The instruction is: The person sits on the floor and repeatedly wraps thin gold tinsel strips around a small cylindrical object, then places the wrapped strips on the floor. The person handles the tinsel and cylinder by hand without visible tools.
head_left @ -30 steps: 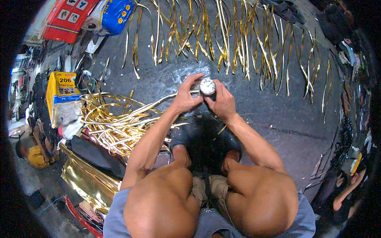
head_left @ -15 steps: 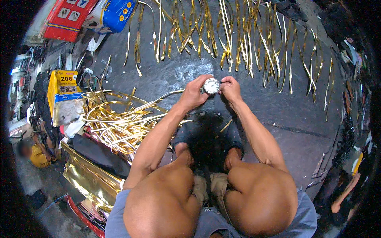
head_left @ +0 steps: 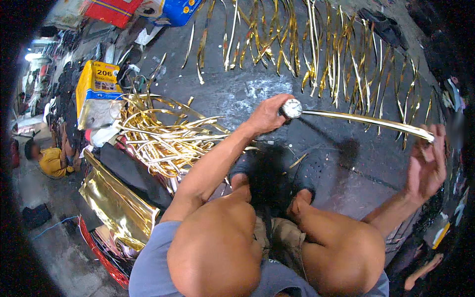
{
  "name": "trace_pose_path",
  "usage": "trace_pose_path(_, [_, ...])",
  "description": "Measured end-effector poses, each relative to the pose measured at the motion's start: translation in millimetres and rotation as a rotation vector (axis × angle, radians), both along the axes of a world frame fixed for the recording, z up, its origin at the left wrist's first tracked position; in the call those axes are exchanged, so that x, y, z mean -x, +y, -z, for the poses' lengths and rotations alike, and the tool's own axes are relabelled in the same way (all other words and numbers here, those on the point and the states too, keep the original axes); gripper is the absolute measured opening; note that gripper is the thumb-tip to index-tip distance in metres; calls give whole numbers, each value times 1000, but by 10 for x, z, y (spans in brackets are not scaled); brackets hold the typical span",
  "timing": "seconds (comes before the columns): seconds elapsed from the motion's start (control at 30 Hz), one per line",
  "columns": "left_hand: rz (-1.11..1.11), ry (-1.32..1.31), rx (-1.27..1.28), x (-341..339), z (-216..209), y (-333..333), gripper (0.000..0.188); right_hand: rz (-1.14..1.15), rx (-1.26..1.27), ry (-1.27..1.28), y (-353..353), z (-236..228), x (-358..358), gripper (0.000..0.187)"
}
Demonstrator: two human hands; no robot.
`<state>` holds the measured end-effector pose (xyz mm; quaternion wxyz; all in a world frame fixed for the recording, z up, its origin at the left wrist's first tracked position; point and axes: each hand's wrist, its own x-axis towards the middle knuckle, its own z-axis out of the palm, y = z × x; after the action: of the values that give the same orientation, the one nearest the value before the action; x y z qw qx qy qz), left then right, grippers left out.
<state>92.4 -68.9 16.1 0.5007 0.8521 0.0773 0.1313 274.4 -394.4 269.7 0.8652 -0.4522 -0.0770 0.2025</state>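
My left hand [head_left: 266, 117] is closed around a small round container [head_left: 292, 108] with a mottled white top. A narrow gold strip [head_left: 366, 119] stretches from the container out to the right, over the dark floor. Its far end is pinched between the fingers of my right hand [head_left: 426, 166], which is raised well off to the right side. Whether the strip passes through the container or only against its side cannot be made out. To the left of my feet lies a tangled heap of gold strips [head_left: 158, 136].
Many gold strips [head_left: 336, 59] lie side by side across the far floor. On the left stand a yellow and blue can [head_left: 99, 81] and a gold sheet [head_left: 116, 203]. Red and blue boxes [head_left: 178, 11] are at the far left. A person in yellow [head_left: 52, 162] sits beyond.
My right hand has swung from beside the container far out to the right, drawing the gold strip out straight. My left hand still holds the container. The whole view has shifted a little.
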Motion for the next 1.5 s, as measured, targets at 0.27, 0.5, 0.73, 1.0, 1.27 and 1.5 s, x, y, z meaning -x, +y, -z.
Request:
trace_pose_path(0.27, [28,54,-20,95,33,126,62,341,-32,2,-393,-511,-739,53])
trace_pose_path(0.5, [-262,279,-338,825,138,888,50,218,67,-500,-642,-474,-3027,39])
trace_pose_path(0.73, [-79,586,-737,2121,68,1583,57,812,-181,-376,-924,-3,-2755,27])
trace_pose_path(1.0, [299,747,-649,2072,-47,1829,30,1299,-128,69,-2419,1987,-2442,26])
trace_pose_path(1.27, [-209,257,-581,1826,-307,1812,15,1380,294,612,-2343,3213,-1731,17])
trace_pose_path(1.5, [-274,198,-611,1247,-216,1622,24,554,1297,-236,-323,3236,-690,16])
